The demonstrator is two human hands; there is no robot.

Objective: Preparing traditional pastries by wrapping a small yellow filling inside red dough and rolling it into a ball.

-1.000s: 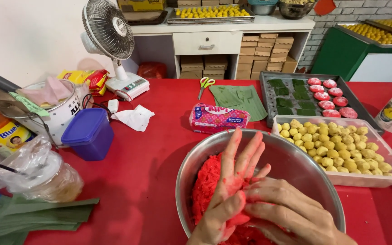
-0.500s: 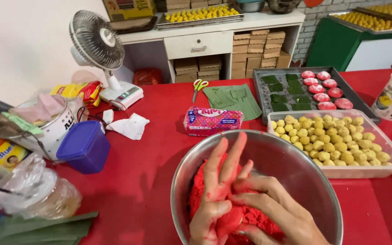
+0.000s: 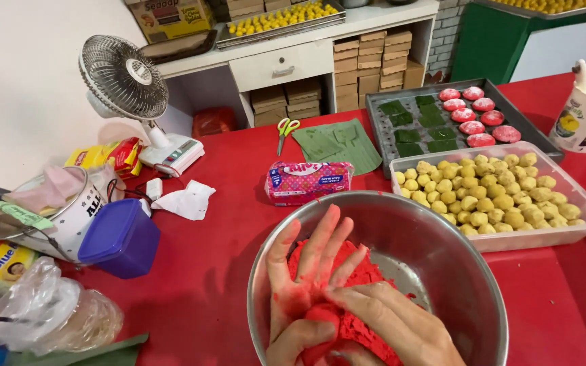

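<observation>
Right hand (image 3: 391, 325) now over left hand (image 3: 306, 285), red dough (image 3: 347, 318) between.

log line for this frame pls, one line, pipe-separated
left hand: open, fingers spread, palm up under red dough | right hand: pressing dough lump into left palm | steel bowl: on red table

Room: plain cream wall (image 3: 22, 81) at left; white desk (image 3: 286, 64) with one drawer, stacked cardboard boxes (image 3: 367, 64) beneath; grey brick wall (image 3: 447, 34); green cabinet (image 3: 510, 34); red counter (image 3: 211, 271) in front.
</observation>
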